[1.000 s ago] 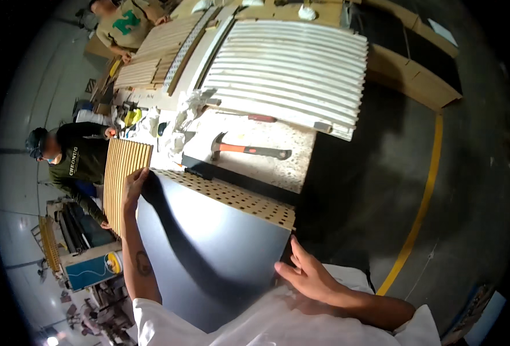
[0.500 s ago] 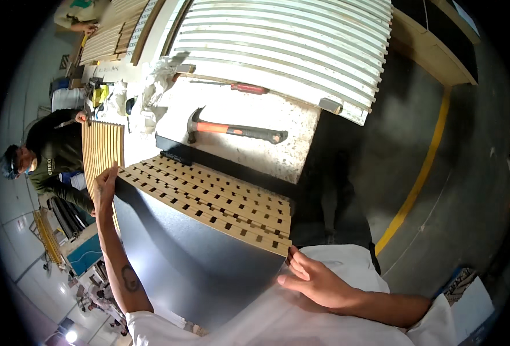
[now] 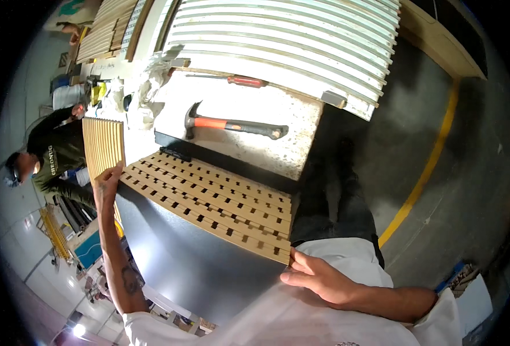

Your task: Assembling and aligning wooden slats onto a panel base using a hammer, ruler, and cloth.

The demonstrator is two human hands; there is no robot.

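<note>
In front of me a light wood-coloured slatted board (image 3: 209, 199) with rows of small dark square holes leans at a tilt. A smooth dark grey sheet (image 3: 191, 254) runs from its near edge down towards my body. My left hand (image 3: 106, 183) grips the far-left corner, fingers closed on the edge. At the opposite corner, my right hand (image 3: 318, 279) pinches the edge between thumb and fingers, some of which are hidden behind it. Past the board, a claw hammer (image 3: 232, 125) with an orange and black handle lies on the speckled worktop (image 3: 292, 153).
A red-handled screwdriver (image 3: 246, 82) lies beyond the hammer, beside a large pale slatted panel (image 3: 284, 46). Crumpled plastic (image 3: 151, 86) sits to its left. On the left a co-worker (image 3: 53, 155) stands by another slatted panel (image 3: 103, 147). A yellow line (image 3: 428, 167) marks the floor at right.
The board has tipped a little, so more of its holed face shows and less of the grey sheet. Both hands keep their hold at the corners.
</note>
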